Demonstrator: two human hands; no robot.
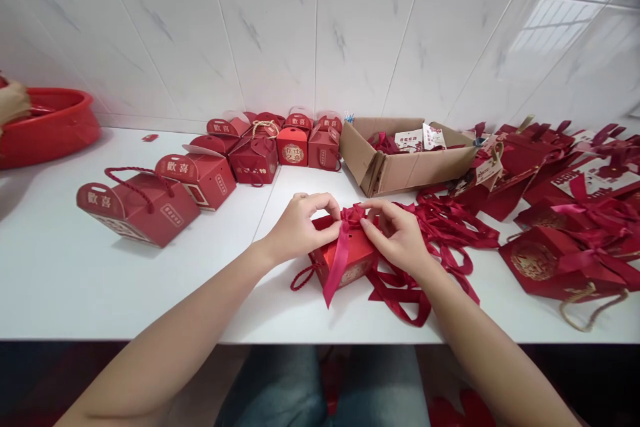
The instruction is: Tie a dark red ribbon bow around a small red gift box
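Observation:
In front of me on the white table a small red gift box [356, 250] stands between my hands. A pink-red satin ribbon [338, 265] lies over its top in a bow or knot, one tail hanging down the front. My left hand [311, 223] pinches the ribbon at the bow's left side. My right hand [395, 230] has its thumb and fingers closed on the bow's right side. A twisted red cord handle [303, 277] sticks out at the box's lower left. Loose red ribbons [445, 230] lie in a heap beside my right hand.
Several red gift boxes [255, 153] line the wall, with two more [145, 210] at left. An open cardboard box [415, 170] holds tags and ribbon. Finished-looking ribboned boxes [545, 263] crowd the right. A red basin [55, 130] and another person's hand [14, 103] are far left.

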